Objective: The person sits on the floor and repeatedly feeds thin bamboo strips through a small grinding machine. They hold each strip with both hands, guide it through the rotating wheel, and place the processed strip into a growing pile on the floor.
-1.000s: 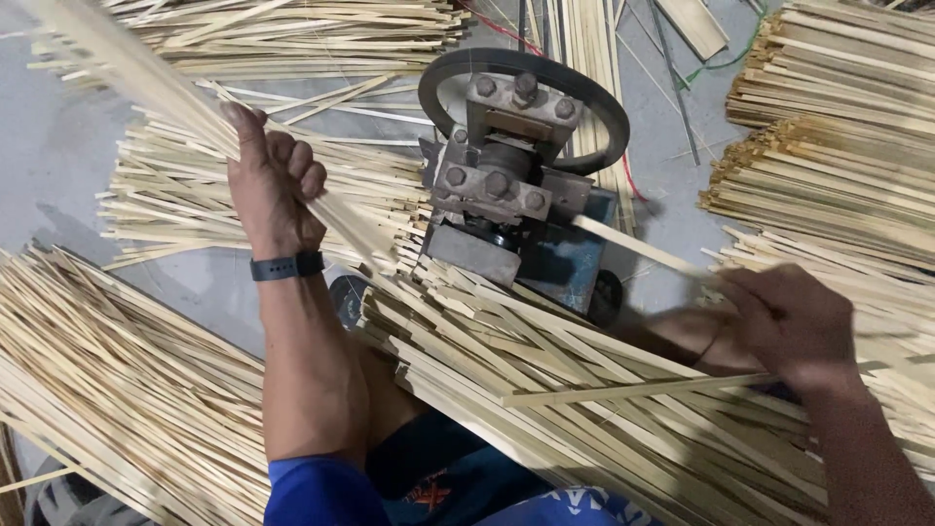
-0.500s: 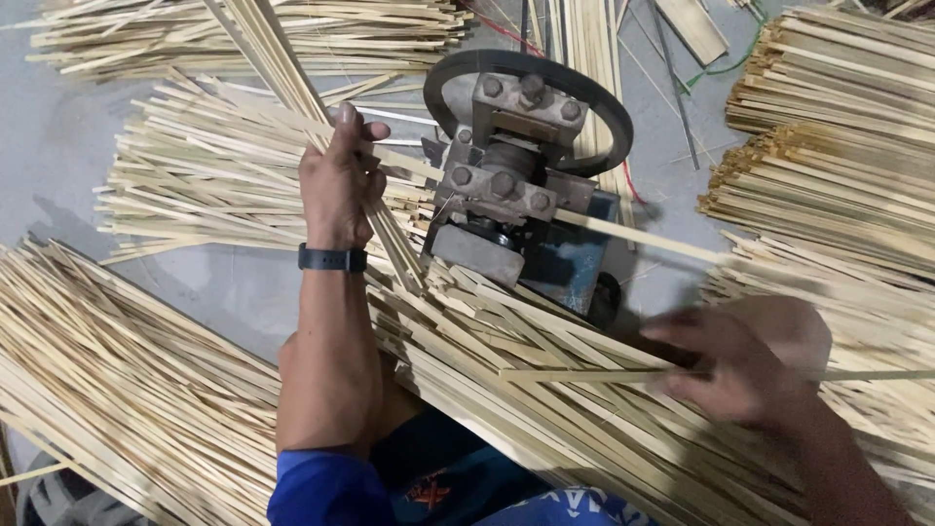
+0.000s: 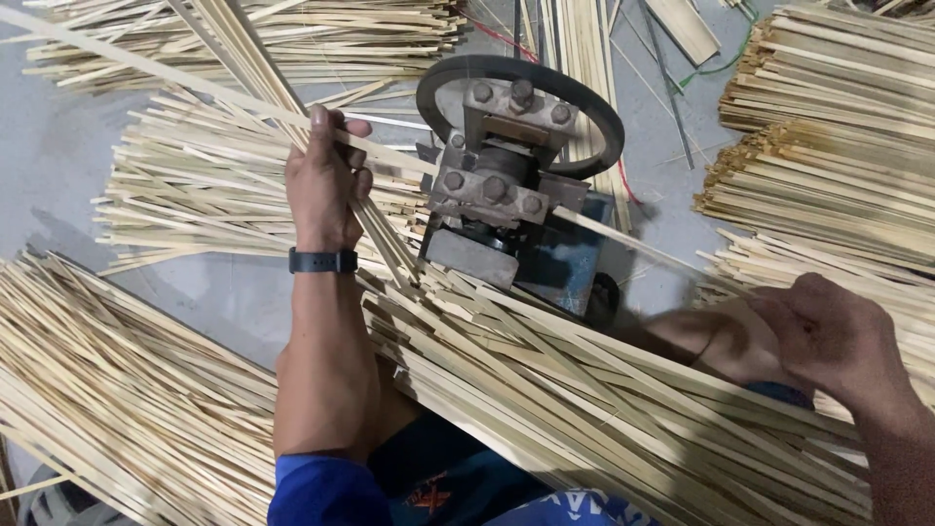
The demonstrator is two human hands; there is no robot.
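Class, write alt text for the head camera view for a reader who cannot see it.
A person's left hand grips several pale bamboo strips beside a metal splitting machine with a ring. The right hand rests on strips piled across the lap.

A single head-worn camera looks steeply down, almost straight, onto the grey floor [image 3: 58,166] from close range. It faces forward past the person's lap at the bottom edge toward a small metal machine [image 3: 506,185] with a dark ring, set just above the middle. The left hand [image 3: 326,180] and right hand [image 3: 828,336] enter from below, both near the lens.
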